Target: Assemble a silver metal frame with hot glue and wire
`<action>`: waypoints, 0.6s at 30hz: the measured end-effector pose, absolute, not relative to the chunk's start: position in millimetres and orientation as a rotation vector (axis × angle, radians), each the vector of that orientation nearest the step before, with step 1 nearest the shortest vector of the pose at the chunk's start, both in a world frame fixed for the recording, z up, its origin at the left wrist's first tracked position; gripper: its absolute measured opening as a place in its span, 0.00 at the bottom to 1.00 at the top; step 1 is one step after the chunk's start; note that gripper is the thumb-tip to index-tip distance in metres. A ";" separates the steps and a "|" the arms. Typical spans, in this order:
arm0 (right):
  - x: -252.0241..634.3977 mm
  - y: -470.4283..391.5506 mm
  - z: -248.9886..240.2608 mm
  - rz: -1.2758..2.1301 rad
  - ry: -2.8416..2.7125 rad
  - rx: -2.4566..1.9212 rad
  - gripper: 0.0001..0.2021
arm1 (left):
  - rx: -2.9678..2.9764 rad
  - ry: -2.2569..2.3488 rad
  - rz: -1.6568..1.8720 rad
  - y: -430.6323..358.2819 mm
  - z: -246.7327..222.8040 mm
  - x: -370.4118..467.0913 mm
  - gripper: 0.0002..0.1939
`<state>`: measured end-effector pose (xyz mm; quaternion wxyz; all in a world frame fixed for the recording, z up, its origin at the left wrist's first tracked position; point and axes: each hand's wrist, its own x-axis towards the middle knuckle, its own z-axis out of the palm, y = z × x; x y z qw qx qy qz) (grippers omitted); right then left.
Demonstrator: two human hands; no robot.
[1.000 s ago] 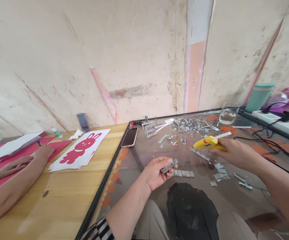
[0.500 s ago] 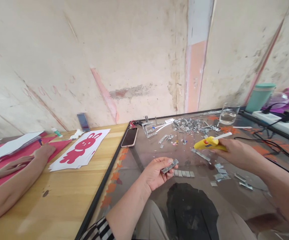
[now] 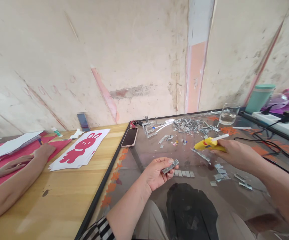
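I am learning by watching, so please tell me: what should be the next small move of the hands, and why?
Probably, the right hand should bring the yellow glue gun toward the grey strip: the left hand already holds that strip, and the gun, with a white glue stick in its back, points leftward but is apart from it.

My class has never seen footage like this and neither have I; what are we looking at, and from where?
There is no machine here, just a person's bare hands, seen by one camera worn on the head, looking forward and down. The left hand holds a small grey strip; the right hand holds a yellow glue gun. On the table lie a heap of grey bits, a phone and a glass. At the picture's left, another person's hand rests near red paper.
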<state>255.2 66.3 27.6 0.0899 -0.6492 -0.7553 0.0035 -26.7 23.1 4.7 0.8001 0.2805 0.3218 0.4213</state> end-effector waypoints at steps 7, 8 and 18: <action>249.0 62.2 29.8 0.004 -2.229 -1.925 0.15 | 0.600 0.689 0.907 23.1 4.5 -26.1 0.06; 249.3 62.7 29.5 0.009 -2.223 -1.923 0.15 | 0.602 0.689 0.907 23.1 4.5 -26.2 0.06; 262.9 73.3 26.9 0.169 -2.167 -1.814 0.15 | 0.732 0.772 0.925 24.1 6.8 -26.7 0.08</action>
